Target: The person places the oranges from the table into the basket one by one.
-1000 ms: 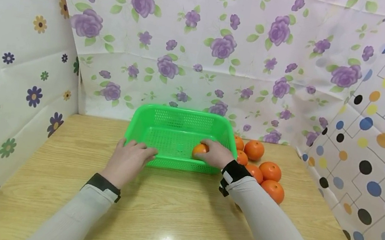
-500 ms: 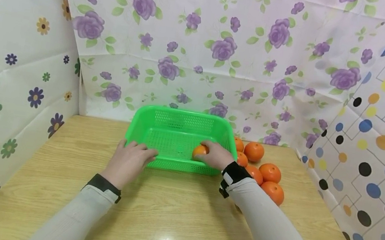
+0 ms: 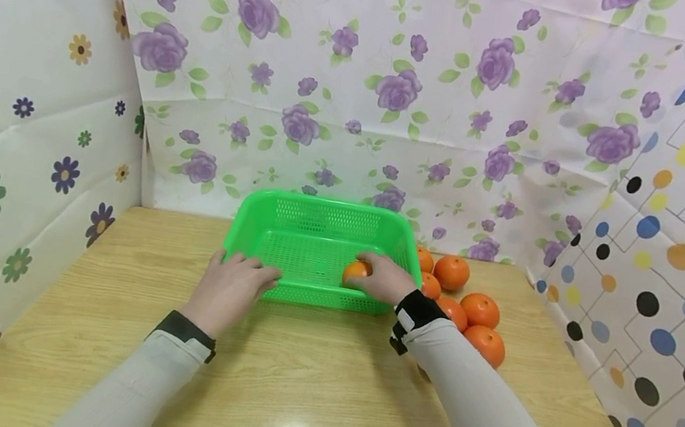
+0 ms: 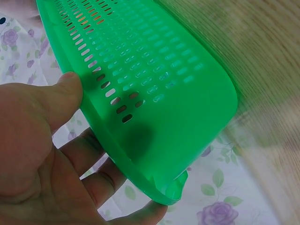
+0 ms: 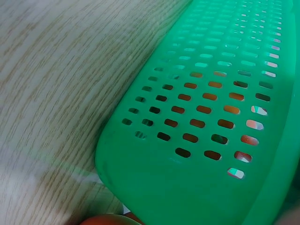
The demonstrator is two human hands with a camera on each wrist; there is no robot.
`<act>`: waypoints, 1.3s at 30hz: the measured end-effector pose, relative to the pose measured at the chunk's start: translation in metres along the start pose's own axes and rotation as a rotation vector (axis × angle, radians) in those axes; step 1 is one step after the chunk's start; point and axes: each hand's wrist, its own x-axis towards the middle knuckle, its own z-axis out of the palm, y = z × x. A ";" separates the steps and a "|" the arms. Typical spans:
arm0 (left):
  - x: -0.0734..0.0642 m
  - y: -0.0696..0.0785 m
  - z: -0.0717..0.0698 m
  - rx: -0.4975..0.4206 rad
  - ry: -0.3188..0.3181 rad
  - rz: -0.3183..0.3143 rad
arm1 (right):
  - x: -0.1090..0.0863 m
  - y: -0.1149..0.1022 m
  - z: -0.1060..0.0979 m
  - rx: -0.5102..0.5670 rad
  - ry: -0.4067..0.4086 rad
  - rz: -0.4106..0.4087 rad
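Observation:
A green perforated plastic basket [image 3: 317, 295] stands on the table. My left hand [image 3: 229, 290] holds its front left rim; in the left wrist view the thumb [image 4: 69, 89] lies on the rim and the fingers curl over it. My right hand [image 3: 384, 277] reaches over the front right rim and grips a tangerine [image 3: 356, 272] low inside the basket. In the right wrist view the basket wall [image 5: 154, 183] hides most of that hand and fruit; orange shows through its slots.
Several tangerines [image 3: 481, 309] sit on the wooden table [image 3: 264, 379] right of the basket, some partly hidden by the right arm. Floral cloth [image 3: 347, 96] hangs close behind the basket. Patterned cloths [image 3: 649, 298] also stand along the table's sides.
The head view has tilted up slightly, so everything sits a little lower in it. Both hands, the basket and the tangerines keep their places.

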 end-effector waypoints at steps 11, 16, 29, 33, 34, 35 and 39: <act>0.000 -0.001 0.002 -0.005 0.004 -0.004 | -0.010 -0.004 -0.004 0.001 0.012 -0.026; -0.001 -0.001 0.002 -0.011 0.006 -0.003 | -0.012 -0.003 -0.003 0.005 0.030 -0.047; 0.002 -0.003 0.000 0.003 0.007 0.005 | -0.016 0.002 -0.004 -0.160 0.185 -0.120; 0.003 -0.004 0.000 -0.009 0.009 -0.005 | -0.029 -0.001 -0.008 -0.175 0.233 -0.170; 0.002 -0.005 0.000 -0.012 0.011 -0.008 | -0.034 -0.002 -0.010 -0.175 0.245 -0.182; 0.002 -0.005 0.000 -0.016 0.012 -0.012 | -0.039 -0.004 -0.012 -0.170 0.254 -0.193; 0.001 -0.007 -0.002 -0.033 0.011 -0.015 | -0.060 -0.013 -0.018 -0.180 0.288 -0.232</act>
